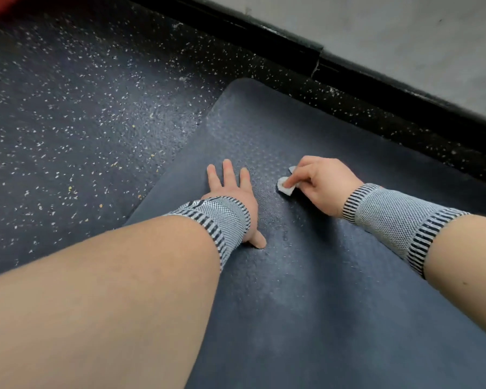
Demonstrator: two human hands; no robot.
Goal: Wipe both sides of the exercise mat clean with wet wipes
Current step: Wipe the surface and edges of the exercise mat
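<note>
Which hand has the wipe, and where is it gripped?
The right hand pinches the bunched wipe from above against the mat; the left hand holds nothing.

Light even, soft, moderately bright; source not visible. Pale sheen on exercise mat at centre, texture washed out there. Shadows faint: thin dark line under left hand, slight shade under right hand. Wide-angle bend: baseboard runs slanted, forearms swell toward bottom edge. Red patch top left blurred. Speckled floor fairly sharp, mild overall softness.

Speckled dark floor, black baseboard, grey wall, possibly red object
</note>
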